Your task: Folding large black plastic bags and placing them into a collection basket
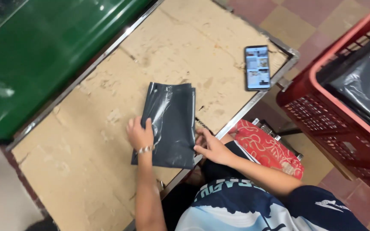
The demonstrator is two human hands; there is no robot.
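Note:
A dark grey plastic mailing bag [172, 119] lies flat on a worn tan tabletop [108, 141]. My left hand [140, 134], with a beaded bracelet at the wrist, presses on the bag's left edge with fingers spread. My right hand [210, 147] rests at the bag's lower right corner, near the table's metal edge, fingertips touching the plastic. Neither hand has lifted the bag.
A smartphone [257, 67] with a lit screen lies near the table's far right corner. A red plastic crate [322, 98] holding dark bags stands to the right. A red patterned cushion [270, 149] sits below the table edge. A green surface [43, 47] borders the table's left side.

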